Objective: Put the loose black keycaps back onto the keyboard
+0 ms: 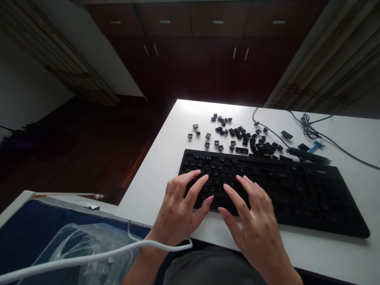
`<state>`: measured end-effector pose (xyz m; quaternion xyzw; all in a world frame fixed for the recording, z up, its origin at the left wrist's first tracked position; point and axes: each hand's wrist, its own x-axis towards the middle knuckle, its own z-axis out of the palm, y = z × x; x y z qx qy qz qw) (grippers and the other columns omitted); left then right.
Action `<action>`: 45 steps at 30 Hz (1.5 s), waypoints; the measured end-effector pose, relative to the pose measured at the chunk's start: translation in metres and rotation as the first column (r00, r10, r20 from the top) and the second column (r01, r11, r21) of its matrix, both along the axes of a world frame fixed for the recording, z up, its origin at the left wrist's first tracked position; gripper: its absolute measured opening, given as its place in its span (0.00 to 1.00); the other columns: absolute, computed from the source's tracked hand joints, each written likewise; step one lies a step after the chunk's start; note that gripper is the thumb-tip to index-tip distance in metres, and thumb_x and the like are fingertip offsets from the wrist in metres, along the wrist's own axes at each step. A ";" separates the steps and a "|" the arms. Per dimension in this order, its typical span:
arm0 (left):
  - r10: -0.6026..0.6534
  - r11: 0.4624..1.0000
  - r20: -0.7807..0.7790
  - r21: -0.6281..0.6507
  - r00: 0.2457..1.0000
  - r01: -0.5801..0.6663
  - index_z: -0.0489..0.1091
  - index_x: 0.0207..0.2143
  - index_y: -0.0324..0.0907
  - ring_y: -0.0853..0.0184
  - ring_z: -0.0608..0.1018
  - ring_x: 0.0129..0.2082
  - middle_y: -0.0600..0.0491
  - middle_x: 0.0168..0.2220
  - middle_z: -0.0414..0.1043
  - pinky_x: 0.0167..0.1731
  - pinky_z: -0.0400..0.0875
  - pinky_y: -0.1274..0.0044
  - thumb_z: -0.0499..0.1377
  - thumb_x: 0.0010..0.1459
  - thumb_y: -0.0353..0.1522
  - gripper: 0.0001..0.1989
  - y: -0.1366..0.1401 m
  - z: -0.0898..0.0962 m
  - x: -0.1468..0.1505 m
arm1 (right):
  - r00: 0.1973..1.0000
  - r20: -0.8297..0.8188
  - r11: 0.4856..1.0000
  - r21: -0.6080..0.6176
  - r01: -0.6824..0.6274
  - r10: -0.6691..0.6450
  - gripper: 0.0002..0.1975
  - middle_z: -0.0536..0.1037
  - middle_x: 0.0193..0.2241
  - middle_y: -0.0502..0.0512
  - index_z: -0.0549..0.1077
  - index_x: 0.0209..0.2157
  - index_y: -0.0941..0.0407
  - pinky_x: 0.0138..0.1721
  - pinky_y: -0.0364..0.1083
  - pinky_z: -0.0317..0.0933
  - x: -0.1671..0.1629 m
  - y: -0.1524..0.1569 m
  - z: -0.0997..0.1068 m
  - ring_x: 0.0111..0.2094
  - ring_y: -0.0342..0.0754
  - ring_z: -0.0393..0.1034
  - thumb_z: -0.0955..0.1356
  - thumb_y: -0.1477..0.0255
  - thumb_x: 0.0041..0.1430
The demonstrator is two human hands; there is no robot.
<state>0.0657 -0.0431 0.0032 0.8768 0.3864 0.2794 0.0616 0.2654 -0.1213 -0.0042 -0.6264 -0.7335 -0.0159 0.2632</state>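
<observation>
A black keyboard [299, 198] lies along the front of the white table, with some keycaps on it and some key positions bare. Over its left end rests my left hand [181, 202], fingers spread across the keys and holding nothing. My right hand [255, 209] is likewise open, its fingertips on or just above the middle keys; exact contact is hard to tell. Behind the keyboard many loose black keycaps [264, 148] are scattered, some in a heap, others standing singly. A long black keycap [242, 150] sits near the keyboard's back edge.
A black brush [308, 155] and a blue tool [316, 146] lie behind the keyboard. A dark cable [341, 138] runs across the table's right side. At lower left, a clear plastic bag [97, 245] rests on a blue chair [35, 221], crossed by a white cable [89, 259].
</observation>
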 end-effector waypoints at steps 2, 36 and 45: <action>0.002 1.000 0.004 0.001 1.000 -0.002 0.60 0.62 0.43 0.54 0.69 0.57 0.41 0.57 0.65 0.56 0.69 0.61 0.64 0.59 0.31 0.30 0.000 0.001 0.000 | 1.000 -0.006 1.000 0.001 -0.005 0.005 0.25 0.63 0.63 0.66 0.65 0.62 0.54 0.63 0.63 0.54 0.001 -0.001 0.000 0.65 0.59 0.54 0.68 0.66 0.65; 0.019 0.998 0.054 0.053 0.998 -0.022 0.57 0.63 0.39 0.55 0.70 0.58 0.39 0.57 0.66 0.56 0.69 0.62 0.66 0.57 0.30 0.35 0.000 -0.002 0.001 | 1.000 0.011 1.000 0.005 0.018 -0.018 0.24 0.63 0.62 0.66 0.66 0.61 0.55 0.61 0.63 0.55 0.000 0.001 0.000 0.64 0.60 0.56 0.67 0.64 0.66; 0.015 0.998 0.038 0.062 0.999 -0.017 0.60 0.61 0.38 0.56 0.70 0.57 0.40 0.56 0.66 0.56 0.69 0.63 0.66 0.57 0.30 0.31 0.000 -0.001 0.002 | 1.000 -0.012 1.000 0.020 0.014 -0.014 0.20 0.62 0.63 0.66 0.70 0.58 0.48 0.58 0.66 0.56 -0.002 0.002 -0.001 0.64 0.62 0.57 0.67 0.64 0.66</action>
